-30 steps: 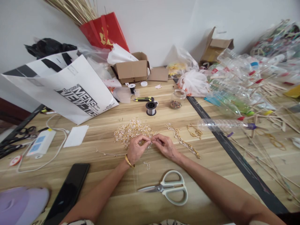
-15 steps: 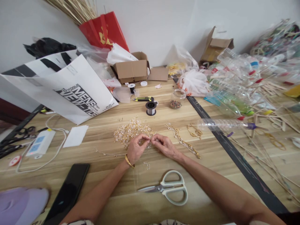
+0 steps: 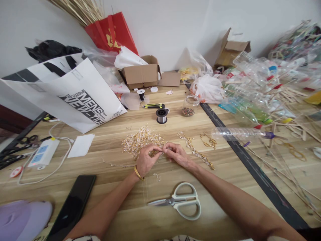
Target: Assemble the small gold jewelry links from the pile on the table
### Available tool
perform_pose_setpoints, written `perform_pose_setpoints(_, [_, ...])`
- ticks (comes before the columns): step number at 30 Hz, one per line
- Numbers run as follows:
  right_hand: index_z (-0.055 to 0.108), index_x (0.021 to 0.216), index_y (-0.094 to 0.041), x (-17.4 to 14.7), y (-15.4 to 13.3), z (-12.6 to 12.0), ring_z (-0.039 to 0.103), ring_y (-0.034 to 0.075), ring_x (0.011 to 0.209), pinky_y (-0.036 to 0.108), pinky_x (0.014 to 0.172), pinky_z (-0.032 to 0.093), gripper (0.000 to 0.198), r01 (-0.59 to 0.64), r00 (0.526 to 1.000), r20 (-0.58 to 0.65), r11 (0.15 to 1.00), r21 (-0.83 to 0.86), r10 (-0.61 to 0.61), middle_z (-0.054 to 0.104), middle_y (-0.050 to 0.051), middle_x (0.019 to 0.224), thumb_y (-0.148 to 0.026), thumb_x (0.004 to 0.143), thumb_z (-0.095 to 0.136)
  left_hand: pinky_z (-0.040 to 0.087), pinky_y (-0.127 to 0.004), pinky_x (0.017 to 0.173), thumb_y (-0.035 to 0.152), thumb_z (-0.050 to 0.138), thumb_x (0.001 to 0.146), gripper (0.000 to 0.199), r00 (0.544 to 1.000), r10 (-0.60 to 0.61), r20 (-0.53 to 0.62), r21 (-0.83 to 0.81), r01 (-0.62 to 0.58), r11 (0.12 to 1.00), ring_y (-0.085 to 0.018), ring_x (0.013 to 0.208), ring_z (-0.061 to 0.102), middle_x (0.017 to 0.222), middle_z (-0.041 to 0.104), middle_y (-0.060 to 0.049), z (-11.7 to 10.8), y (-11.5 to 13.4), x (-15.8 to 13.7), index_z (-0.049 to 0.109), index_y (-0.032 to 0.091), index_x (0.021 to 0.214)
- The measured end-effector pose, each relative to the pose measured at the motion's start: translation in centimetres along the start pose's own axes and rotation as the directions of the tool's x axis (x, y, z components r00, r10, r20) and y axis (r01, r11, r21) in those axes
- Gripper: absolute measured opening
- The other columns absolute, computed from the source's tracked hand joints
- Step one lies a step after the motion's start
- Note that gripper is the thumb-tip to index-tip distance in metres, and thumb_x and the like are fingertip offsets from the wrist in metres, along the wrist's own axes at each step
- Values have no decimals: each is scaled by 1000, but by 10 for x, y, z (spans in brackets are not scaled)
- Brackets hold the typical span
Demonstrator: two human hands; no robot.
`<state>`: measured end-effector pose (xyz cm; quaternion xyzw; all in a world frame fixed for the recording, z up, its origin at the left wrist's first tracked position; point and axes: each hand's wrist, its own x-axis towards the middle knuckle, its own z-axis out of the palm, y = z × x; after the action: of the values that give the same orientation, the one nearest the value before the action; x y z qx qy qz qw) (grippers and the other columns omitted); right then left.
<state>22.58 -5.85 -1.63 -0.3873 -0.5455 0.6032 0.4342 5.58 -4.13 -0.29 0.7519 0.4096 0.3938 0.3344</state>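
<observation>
My left hand [image 3: 148,158] is pinched, thumb against forefinger, with a gold bangle [image 3: 138,172] at its wrist. My right hand [image 3: 177,154] pinches too, its fingertips meeting those of the left. Whatever lies between the fingertips is too small to make out. Just beyond and partly behind the left hand spreads a pile of gold and silvery beads [image 3: 140,138]. A thin beaded strand [image 3: 116,164] runs over the table to the left wrist. Below the hands lie a few loose clear beads [image 3: 157,176] and white-handled scissors [image 3: 186,201].
Right of the hands lie gold and silver bead strings [image 3: 198,152]. Beyond are a spool of wire [image 3: 162,116], a yellow-black cutter knife [image 3: 153,106] and a jar of beads [image 3: 188,109]. A phone [image 3: 72,204] lies left; plastic bottles [image 3: 253,97] crowd the right.
Both hands stay almost in place, fingertips still together. The right hand's fingers have shifted very slightly. Nothing else has visibly moved.
</observation>
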Motion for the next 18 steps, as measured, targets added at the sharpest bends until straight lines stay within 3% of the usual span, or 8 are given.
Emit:
perform_pose_setpoints(5, [55, 82, -15, 0, 3, 0, 40, 6, 44, 18, 43, 34, 29, 2, 1000, -17, 1000, 9, -1, 43, -6, 57, -44, 81, 58, 49, -29, 74, 19, 65, 74, 2, 1000, 24, 12, -19, -24, 1000, -17, 75, 63, 78, 69, -4, 0, -1, -1, 66, 17, 75])
perform_pose_setpoints(13, [56, 82, -16, 1, 3, 0, 39, 6, 45, 18, 43, 36, 30, -3, 1000, -27, 1000, 16, 4, 42, -6, 57, -46, 80, 58, 47, -27, 73, 20, 61, 79, 9, 999, -32, 29, -97, 35, 995, -15, 74, 62, 76, 68, -3, -2, 0, 0, 65, 15, 72])
perform_pose_setpoints(18, [54, 79, -17, 0, -1, 3, 36, 6, 42, 19, 41, 30, 28, -4, 999, -50, 1000, -27, 2, 40, -7, 53, -44, 80, 58, 47, -26, 77, 22, 59, 80, 11, 995, -69, 68, -172, 79, 982, -15, 81, 62, 83, 67, -4, -2, 0, -1, 62, 15, 72])
